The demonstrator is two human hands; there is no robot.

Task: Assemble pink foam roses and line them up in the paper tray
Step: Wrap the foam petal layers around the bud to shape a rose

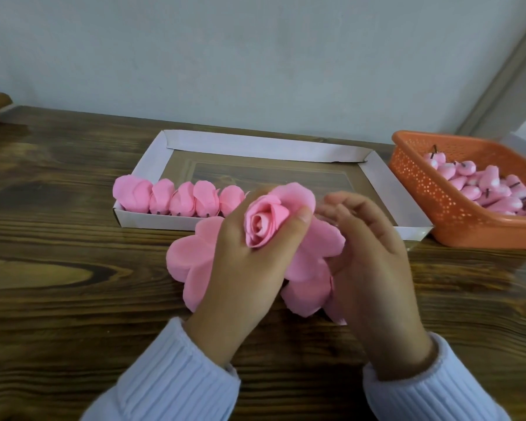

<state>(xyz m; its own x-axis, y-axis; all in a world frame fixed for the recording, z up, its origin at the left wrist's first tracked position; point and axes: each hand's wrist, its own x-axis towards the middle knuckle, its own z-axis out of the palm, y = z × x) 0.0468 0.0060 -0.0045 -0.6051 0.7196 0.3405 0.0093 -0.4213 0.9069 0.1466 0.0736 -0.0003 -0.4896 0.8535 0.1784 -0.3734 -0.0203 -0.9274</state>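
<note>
- Lining the near wall of the paper tray (255,144), from its left corner inward, stands a row of five finished roses (179,199), side by side and touching, with dark stem stubs showing under some of them.
- Just right of the tray, almost against its right wall, sits an orange perforated basket (431,196) holding a heap of small pink buds (486,189) with short dark stems.
- Tray and basket both rest on a dark wooden table (73,268) with strong grain; behind the tray's far wall rises a plain pale wall (255,56).
- In front of the tray's near wall a stack of flat pink petal sheets (189,253) lies on the table, partly under the hands.
- The left hand (249,268) is raised just before the tray's near wall, thumb and fingers curled round a pink foam rose (264,223) whose open spiral faces the camera.
- The right hand (374,262) sits beside it, nearer the tray's right end, its fingers bent and blurred above the rose's outer petals; whether it grips a petal cannot be told.
- Both wrists come out of ribbed pale-blue sleeves (176,375).
</note>
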